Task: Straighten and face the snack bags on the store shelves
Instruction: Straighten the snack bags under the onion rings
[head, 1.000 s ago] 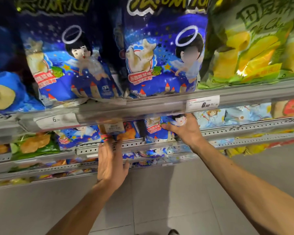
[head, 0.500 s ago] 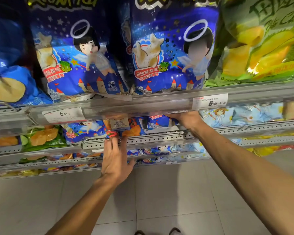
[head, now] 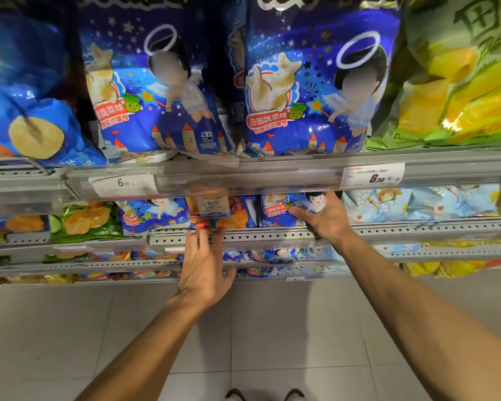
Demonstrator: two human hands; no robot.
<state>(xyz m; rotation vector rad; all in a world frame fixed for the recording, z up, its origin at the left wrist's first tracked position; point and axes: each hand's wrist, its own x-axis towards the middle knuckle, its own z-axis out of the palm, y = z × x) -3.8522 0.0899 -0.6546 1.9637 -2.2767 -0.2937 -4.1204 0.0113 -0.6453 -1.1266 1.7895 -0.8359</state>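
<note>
Snack bags fill every shelf here, and the one in hand is a small blue bag (head: pixel 284 209) printed with an angel figure, standing on the second shelf just under the clear price rail (head: pixel 243 175). The right hand (head: pixel 324 218) has it by the lower right part of its face, thumb laid across the front and the remaining fingers going behind, out of sight, so this grip looks clamped on the bag. The left hand (head: pixel 204 264) is lower, fingers straight and spread, tips touching the perforated metal edge (head: pixel 272 234) of that shelf just below an orange-and-red bag (head: pixel 220 211); its grip is apart and holds nothing.

A bag like this should be very light, mostly air, with a glossy film skin that slides easily and crinkles. The contents are likely brittle, so a hard squeeze in the middle could crush them. Better to take it low by the sides or bottom seam, where the film is firmer, and turn it until its printed front looks outward. Being puffed and top-heavy, it may tip forward or lean on its neighbour, a second blue angel bag (head: pixel 154 214) further left. On the top shelf two large blue bags (head: pixel 315 91) of the same print stand facing forward, beside a green-yellow bag (head: pixel 457 82)
</note>
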